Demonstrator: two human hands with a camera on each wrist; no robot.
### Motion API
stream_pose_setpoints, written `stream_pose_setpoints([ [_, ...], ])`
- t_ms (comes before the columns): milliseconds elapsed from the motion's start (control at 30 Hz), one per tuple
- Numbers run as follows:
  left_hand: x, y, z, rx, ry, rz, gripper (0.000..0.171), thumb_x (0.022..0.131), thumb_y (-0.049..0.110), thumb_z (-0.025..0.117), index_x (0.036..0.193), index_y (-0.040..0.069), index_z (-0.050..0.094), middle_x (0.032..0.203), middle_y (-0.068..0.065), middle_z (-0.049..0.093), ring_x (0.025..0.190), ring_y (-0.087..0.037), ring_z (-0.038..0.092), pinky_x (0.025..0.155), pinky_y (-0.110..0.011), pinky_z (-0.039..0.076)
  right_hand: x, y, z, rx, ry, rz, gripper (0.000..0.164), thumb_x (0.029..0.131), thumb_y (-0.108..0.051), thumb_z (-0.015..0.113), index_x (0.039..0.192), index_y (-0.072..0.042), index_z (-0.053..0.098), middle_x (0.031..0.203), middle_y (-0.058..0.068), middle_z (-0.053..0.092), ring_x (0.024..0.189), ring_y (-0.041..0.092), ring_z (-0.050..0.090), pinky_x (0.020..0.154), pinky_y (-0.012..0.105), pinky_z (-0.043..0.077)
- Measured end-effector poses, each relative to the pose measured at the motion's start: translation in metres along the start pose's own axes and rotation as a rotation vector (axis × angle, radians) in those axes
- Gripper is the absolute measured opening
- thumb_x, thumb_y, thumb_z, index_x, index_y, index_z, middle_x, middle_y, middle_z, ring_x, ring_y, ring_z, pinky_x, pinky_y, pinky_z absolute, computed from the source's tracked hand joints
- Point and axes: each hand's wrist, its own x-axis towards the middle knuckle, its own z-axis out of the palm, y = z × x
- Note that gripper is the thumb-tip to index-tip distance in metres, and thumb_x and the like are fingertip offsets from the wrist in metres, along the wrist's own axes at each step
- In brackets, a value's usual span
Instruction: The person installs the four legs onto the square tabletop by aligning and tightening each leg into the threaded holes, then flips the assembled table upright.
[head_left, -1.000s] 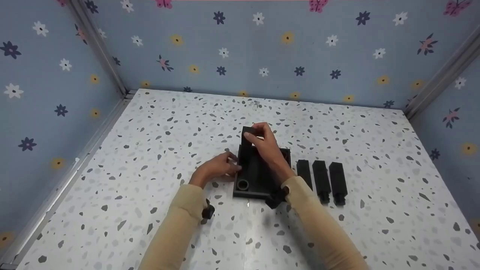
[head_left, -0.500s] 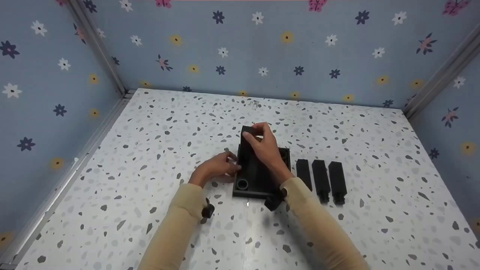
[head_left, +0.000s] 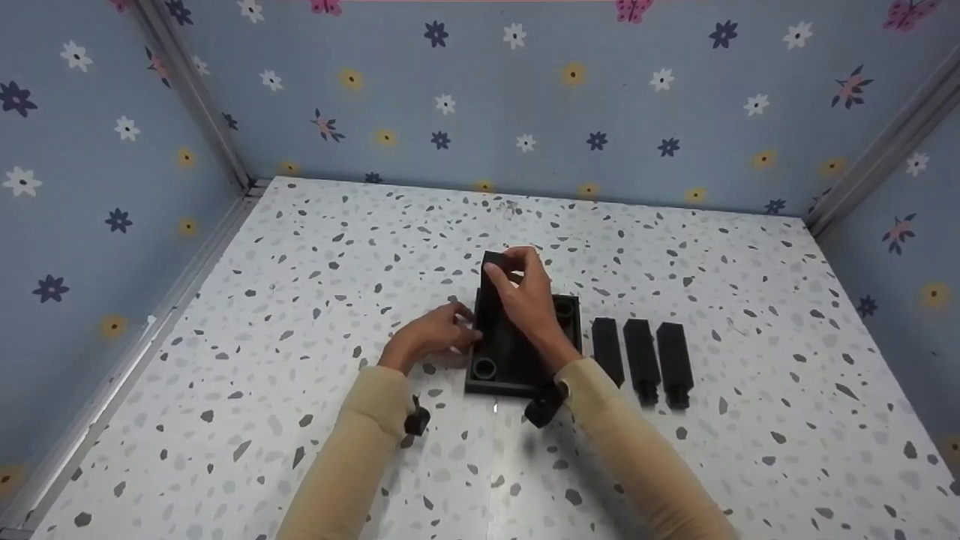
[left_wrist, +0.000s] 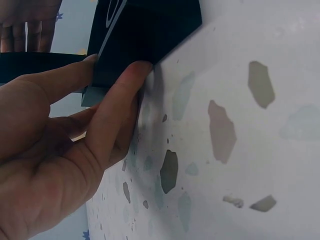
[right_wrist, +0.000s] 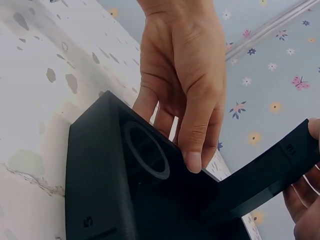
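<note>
A shallow black square base [head_left: 501, 388] lies on the speckled table, with round ring sockets [head_left: 484, 368] in its corners. In the head view a black square post [head_left: 490, 291] rises from its far left corner; the lower end is hidden. My right hand [head_left: 529, 296] pinches this post near the top between thumb and fingers. My left hand [head_left: 435, 334] grips the base's left wall, and the right wrist view puts its thumb over the rim with fingers outside. That view also has the post [right_wrist: 270, 172] leaning against the frame, marked with small raised characters.
To the right of the base lie three more black posts [head_left: 643, 360], side by side; narrower pegs show at the near ends of two. Blue flowered panels [head_left: 495, 90] enclose the table at the back and both sides.
My right hand has turned slightly about the post, and its wrist has shifted a little left. More of the base's far right socket shows. My left hand stays on the wall.
</note>
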Motion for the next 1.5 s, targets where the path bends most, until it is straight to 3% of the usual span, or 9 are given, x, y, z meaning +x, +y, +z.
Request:
stream_pose_setpoints([
  [333,0.001,0.000,0.000,-0.026,-0.003,0.007,0.045,0.091,0.023,0.063,0.131,0.008,0.047,0.102,-0.011,0.067,0.094,-0.021,0.066,0.084,-0.034,0.053,-0.001,0.000,-0.002,0.022,-0.019,0.056,0.036,0.091,-0.015,0.065,0.117,0.004,0.050,0.113,0.018,0.055,0.112,0.030,0.056,0.100,0.047,0.046],
  [600,0.001,-0.001,0.000,-0.086,-0.014,-0.011,0.045,0.091,0.021,0.063,0.130,0.008,0.046,0.104,-0.013,0.065,0.095,-0.023,0.065,0.079,-0.033,0.056,0.011,0.035,0.001,0.069,-0.020,0.099,0.046,0.089,-0.029,0.069,0.122,-0.003,0.051,0.118,0.013,0.057,0.115,0.023,0.056,0.096,0.039,0.049],
  [867,0.002,-0.002,-0.001,-0.079,-0.016,-0.011,0.045,0.091,0.021,0.063,0.131,0.009,0.045,0.104,-0.012,0.066,0.095,-0.023,0.065,0.079,-0.033,0.055,0.008,0.035,-0.004,0.074,-0.036,0.101,0.044,0.088,-0.039,0.068,0.120,-0.011,0.053,0.117,0.005,0.058,0.113,0.016,0.056,0.096,0.037,0.049],
  [1033,0.002,-0.002,-0.001,-0.086,-0.022,-0.026,0.046,0.092,0.023,0.063,0.132,0.011,0.045,0.104,-0.011,0.066,0.093,-0.023,0.066,0.076,-0.035,0.056,0.008,0.031,-0.010,0.096,-0.055,0.121,0.044,0.089,-0.037,0.066,0.122,-0.012,0.051,0.121,0.007,0.055,0.114,0.017,0.055,0.092,0.037,0.052],
  [1133,0.002,-0.003,-0.001,-0.088,-0.023,-0.024,0.045,0.092,0.023,0.063,0.131,0.011,0.045,0.104,-0.012,0.066,0.093,-0.022,0.066,0.077,-0.034,0.055,0.008,0.029,-0.017,0.085,-0.055,0.123,0.046,0.090,-0.036,0.065,0.124,-0.009,0.051,0.123,0.009,0.054,0.114,0.018,0.055,0.096,0.038,0.049],
  [1267,0.003,-0.003,-0.001,-0.127,-0.028,-0.016,0.045,0.092,0.019,0.063,0.132,0.009,0.045,0.105,-0.014,0.065,0.094,-0.023,0.066,0.078,-0.032,0.056,0.008,0.030,-0.026,0.053,-0.042,0.132,0.045,0.090,-0.037,0.064,0.124,-0.011,0.051,0.122,0.006,0.055,0.114,0.018,0.055,0.100,0.036,0.045],
  [1500,0.002,-0.003,0.000,-0.200,-0.046,-0.026,0.047,0.092,0.016,0.063,0.133,0.008,0.042,0.108,-0.017,0.063,0.094,-0.025,0.066,0.077,-0.032,0.058,0.003,0.034,-0.046,0.101,-0.026,0.133,0.042,0.092,-0.031,0.063,0.125,-0.008,0.050,0.120,0.007,0.054,0.110,0.020,0.056,0.095,0.035,0.048],
])
